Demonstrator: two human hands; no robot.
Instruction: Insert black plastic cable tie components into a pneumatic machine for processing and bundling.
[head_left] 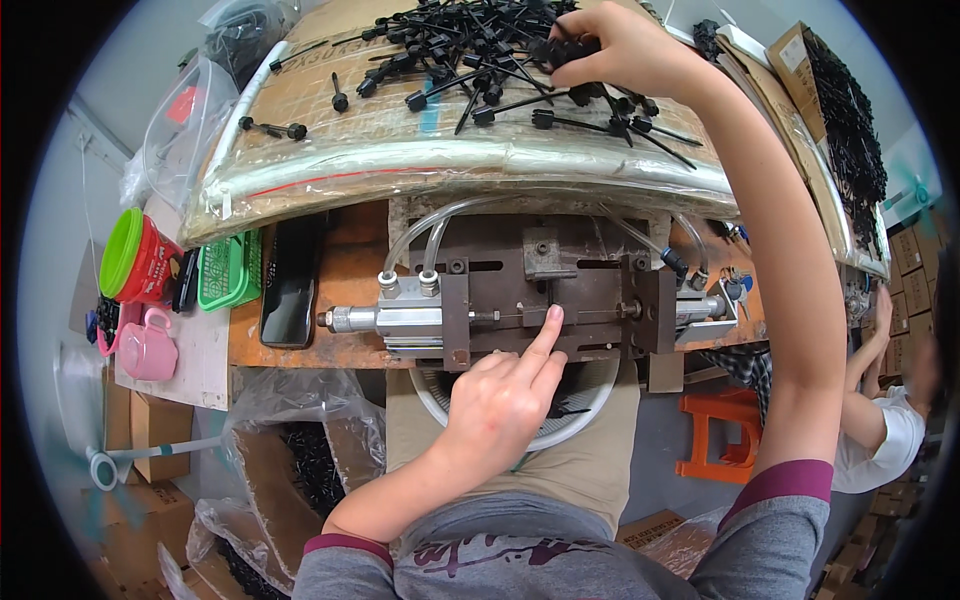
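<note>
My left hand point(505, 395) points its index finger onto the middle of a dark metal press fixture point(560, 290) bolted to a rusty orange bench; the other fingers are curled and hold nothing. A silver air cylinder point(395, 320) with clear hoses feeds the fixture from the left. My right hand point(610, 45) reaches far forward over a wrapped cardboard board point(400, 150) and closes on some of the several black plastic pin parts point(470, 70) piled there.
A white bowl point(590, 405) sits on my lap below the fixture. At left are a black phone point(290, 280), a green basket point(228, 270), a red and green tub point(140, 258) and a pink cup point(148, 348). Bags of black parts lie lower left. Another person point(880, 420) sits at right by an orange stool point(722, 432).
</note>
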